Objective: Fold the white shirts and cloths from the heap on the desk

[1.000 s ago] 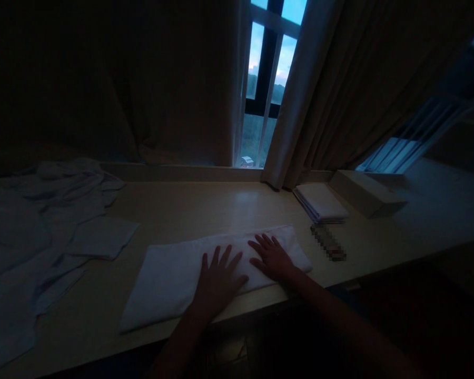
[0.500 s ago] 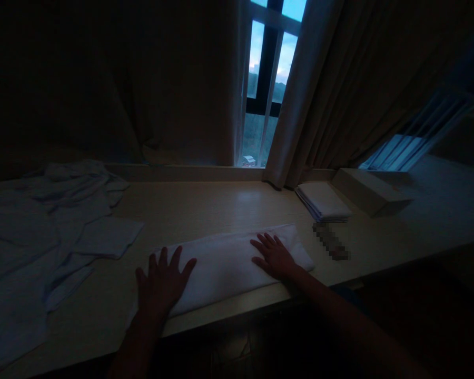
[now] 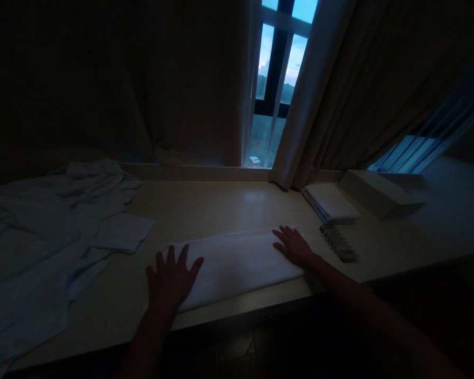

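A white cloth (image 3: 237,268), folded into a long flat strip, lies along the front of the pale wooden table (image 3: 205,205). My left hand (image 3: 171,279) rests on its left end with the fingers spread. On the right end, my right hand (image 3: 294,246) lies flat with its fingers stretched out. The cloth's two ends are partly hidden under my hands. Dim light makes it hard to tell what kind of cloth it is.
Loose white cloths (image 3: 35,231) are heaped at the left. A stack of folded white cloths (image 3: 332,202) sits at the back right, beside a pale box (image 3: 383,195). In front of the stack is a blurred-out object (image 3: 338,245). Curtains (image 3: 300,121) hang behind the table.
My right hand has slid right along the cloth toward its right end. My left hand stays on the left end. The whole view has shifted slightly.
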A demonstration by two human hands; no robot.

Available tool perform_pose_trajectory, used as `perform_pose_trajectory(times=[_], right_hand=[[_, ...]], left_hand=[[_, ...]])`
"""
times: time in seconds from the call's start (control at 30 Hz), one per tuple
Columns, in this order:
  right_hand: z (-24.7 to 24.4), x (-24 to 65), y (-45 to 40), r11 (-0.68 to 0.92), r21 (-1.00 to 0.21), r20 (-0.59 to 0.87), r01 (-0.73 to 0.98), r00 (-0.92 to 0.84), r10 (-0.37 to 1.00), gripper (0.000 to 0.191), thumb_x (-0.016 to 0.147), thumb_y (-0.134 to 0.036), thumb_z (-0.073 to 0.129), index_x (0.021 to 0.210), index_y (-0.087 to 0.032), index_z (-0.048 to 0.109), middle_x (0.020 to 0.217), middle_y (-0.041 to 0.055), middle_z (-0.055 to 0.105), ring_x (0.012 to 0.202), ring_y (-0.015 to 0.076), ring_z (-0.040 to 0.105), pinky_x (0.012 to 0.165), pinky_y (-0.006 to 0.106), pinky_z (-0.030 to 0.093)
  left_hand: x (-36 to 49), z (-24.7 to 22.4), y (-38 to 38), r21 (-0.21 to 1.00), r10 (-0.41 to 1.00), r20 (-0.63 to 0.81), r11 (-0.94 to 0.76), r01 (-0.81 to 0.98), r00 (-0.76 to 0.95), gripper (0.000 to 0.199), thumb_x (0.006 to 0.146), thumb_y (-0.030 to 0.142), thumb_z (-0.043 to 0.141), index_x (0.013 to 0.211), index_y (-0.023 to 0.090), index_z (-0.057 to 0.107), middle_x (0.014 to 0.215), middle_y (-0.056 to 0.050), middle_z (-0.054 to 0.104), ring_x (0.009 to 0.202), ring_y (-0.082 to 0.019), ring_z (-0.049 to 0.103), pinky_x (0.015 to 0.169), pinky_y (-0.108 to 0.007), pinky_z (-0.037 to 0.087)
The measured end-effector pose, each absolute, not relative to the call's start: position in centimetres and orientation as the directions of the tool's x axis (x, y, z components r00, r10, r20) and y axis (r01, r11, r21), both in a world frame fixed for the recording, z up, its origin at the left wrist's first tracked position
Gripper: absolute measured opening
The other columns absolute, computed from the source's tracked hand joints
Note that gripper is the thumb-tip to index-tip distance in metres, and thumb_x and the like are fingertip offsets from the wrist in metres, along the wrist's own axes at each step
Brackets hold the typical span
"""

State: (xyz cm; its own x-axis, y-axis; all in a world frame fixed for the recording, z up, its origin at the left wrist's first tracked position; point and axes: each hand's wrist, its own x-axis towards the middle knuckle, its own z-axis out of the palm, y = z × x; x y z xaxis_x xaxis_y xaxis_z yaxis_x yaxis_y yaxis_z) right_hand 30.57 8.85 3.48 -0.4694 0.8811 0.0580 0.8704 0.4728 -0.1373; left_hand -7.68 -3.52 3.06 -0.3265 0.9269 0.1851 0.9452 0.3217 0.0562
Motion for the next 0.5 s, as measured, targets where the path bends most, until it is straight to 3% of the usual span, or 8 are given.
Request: perform_pose_trajectory(times=[0.27,0.37,0.5], right_hand=[[2.3,31.6,10.0,0.391,-0.136,0.051,0.911,-0.387,0.921,0.058,0.095,-0.062,0.025,0.147,-0.035,0.029,0.156,0.0028,0.024,0.143,0.0251,0.016,0.113,0.049,0.01],[2.3,31.8,9.7,0.328,-0.166,0.075,0.93,-0.319,0.945,0.058,0.096,-0.057,0.025,0.146,-0.029,0.033,0.156,0.0058,0.024,0.143,0.0253,0.016,0.113,0.048,0.011],[2.8,33.3,9.0,0.139,-0.238,0.17,0.961,-0.1,0.98,0.06,0.096,-0.05,0.03,0.145,-0.015,0.034,0.153,0.0137,0.028,0.142,0.0264,0.021,0.112,0.045,0.017]], left_hand=[[-8.1,2.1,-3.1,0.041,0.923,0.185,0.336,0.941,-0.337,0.078,0.084,0.069,0.019,0.147,0.025,0.031,0.155,-0.014,0.026,0.14,-0.043,0.015,0.104,-0.064,0.016],[-8.1,1.9,-2.8,0.032,0.921,0.17,0.352,0.936,-0.352,0.077,0.084,0.069,0.019,0.146,0.025,0.031,0.154,-0.015,0.026,0.14,-0.044,0.015,0.104,-0.065,0.017],[-8.0,1.8,-2.5,0.037,0.915,0.162,0.369,0.929,-0.37,0.077,0.084,0.069,0.021,0.146,0.025,0.031,0.154,-0.016,0.025,0.14,-0.045,0.013,0.103,-0.066,0.016]])
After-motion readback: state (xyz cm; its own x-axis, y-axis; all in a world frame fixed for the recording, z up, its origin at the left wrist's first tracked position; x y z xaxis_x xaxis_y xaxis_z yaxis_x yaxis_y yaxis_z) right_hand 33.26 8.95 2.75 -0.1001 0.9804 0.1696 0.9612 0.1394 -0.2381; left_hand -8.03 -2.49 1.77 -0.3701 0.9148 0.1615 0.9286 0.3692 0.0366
